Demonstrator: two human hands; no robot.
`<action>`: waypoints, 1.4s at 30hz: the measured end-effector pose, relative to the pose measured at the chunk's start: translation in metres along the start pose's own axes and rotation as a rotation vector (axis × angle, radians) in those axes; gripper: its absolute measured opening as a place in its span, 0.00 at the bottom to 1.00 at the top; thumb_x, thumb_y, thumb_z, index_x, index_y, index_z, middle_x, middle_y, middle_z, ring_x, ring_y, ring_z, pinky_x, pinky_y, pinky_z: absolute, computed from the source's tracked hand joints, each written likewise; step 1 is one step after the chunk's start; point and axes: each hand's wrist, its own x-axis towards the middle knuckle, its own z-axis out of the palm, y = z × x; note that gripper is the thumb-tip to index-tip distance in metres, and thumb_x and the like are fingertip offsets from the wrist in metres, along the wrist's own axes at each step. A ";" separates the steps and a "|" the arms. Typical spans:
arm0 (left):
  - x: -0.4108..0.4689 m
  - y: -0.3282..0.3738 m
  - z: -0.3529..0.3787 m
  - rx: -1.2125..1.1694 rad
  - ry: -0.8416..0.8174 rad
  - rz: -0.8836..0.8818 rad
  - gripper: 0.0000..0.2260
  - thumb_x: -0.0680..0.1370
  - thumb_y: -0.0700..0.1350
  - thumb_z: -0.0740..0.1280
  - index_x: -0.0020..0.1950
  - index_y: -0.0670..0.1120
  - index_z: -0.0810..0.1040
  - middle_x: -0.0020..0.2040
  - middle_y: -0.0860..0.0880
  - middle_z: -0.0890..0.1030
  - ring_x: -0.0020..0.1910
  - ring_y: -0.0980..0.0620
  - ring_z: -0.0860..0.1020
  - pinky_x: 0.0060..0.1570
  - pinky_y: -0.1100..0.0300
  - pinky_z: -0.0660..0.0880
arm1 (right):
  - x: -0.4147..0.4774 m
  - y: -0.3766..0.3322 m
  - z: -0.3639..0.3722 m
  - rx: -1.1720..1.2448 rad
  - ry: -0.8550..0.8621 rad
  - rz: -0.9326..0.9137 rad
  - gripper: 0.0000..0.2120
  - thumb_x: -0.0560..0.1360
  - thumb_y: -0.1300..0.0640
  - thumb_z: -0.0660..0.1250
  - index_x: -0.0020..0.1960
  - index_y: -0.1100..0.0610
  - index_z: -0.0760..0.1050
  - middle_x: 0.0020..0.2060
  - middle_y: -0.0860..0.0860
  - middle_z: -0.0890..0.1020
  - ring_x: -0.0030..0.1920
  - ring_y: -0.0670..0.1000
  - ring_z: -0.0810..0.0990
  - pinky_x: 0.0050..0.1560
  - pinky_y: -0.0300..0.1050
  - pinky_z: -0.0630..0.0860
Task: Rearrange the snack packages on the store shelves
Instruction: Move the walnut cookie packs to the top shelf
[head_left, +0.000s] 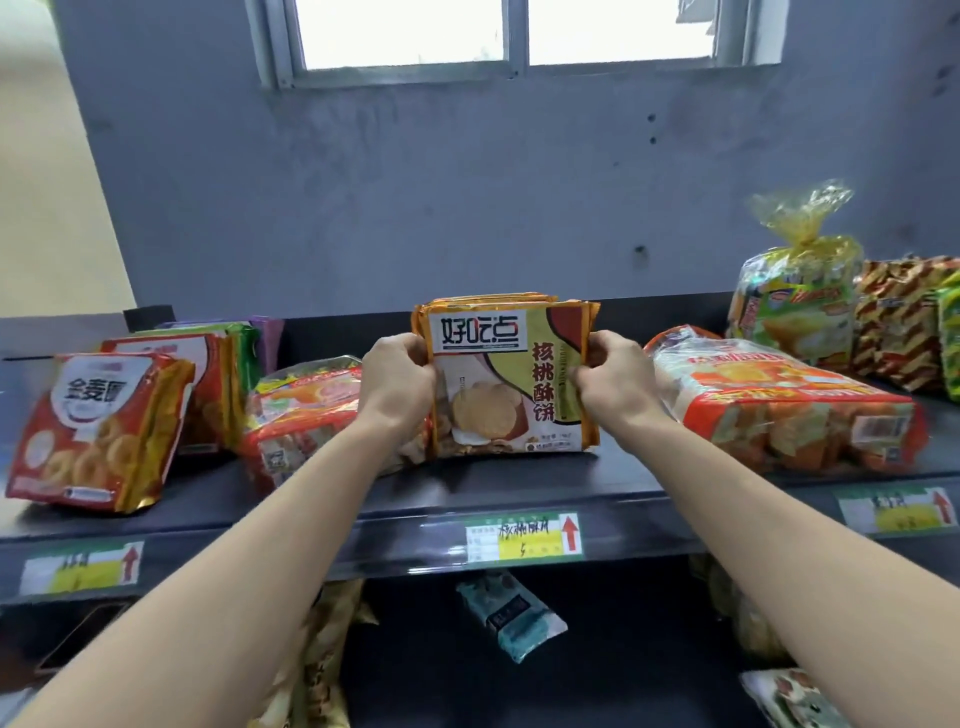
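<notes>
Head view: a stack of orange-and-green walnut biscuit packs (511, 379) stood upright on its lower edge at the middle of the top shelf (519, 483), directly above a handwritten price label (523, 538) on the shelf's front lip. The left hand (397, 371) gripped the stack's left edge with curled fingers, and the right hand (613, 371) pinched its right edge likewise, so the packs were squeezed between both. Just to the left lay a red-and-clear bagged snack (306, 410), touching or nearly touching the left wrist; further left a red ring-biscuit pack (96, 428) leaned backwards. To the right a long red-and-clear cake pack (779, 405) lay flat, with a tied yellow cellophane bag (795, 301) upright behind it. A teal packet (511, 616) hung tilted on the lower shelf. The likely hazard, judged from this arrangement, was that the thin packs would fan apart or topple forward off the shelf once released, since nothing braced them in front; a sideways shift could also knock the neighbouring bags.
</notes>
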 end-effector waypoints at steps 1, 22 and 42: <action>0.002 -0.002 0.000 0.035 -0.002 -0.002 0.06 0.75 0.35 0.66 0.45 0.44 0.80 0.44 0.49 0.82 0.45 0.50 0.80 0.36 0.64 0.75 | 0.000 -0.001 0.004 0.000 -0.001 0.010 0.10 0.73 0.65 0.63 0.51 0.57 0.78 0.46 0.55 0.84 0.48 0.57 0.81 0.50 0.54 0.79; -0.016 -0.010 -0.017 0.223 0.160 0.041 0.15 0.76 0.39 0.67 0.62 0.39 0.75 0.55 0.42 0.80 0.52 0.46 0.77 0.50 0.59 0.72 | -0.027 -0.004 0.025 -0.116 0.027 -0.105 0.27 0.74 0.64 0.64 0.72 0.60 0.63 0.66 0.56 0.69 0.66 0.56 0.66 0.64 0.44 0.63; -0.046 -0.047 -0.104 0.062 0.069 -0.573 0.22 0.79 0.54 0.62 0.63 0.37 0.72 0.55 0.43 0.78 0.52 0.46 0.76 0.51 0.56 0.72 | -0.060 -0.100 0.115 -0.108 -0.611 -0.003 0.08 0.77 0.58 0.60 0.53 0.61 0.72 0.47 0.54 0.75 0.46 0.53 0.75 0.32 0.38 0.67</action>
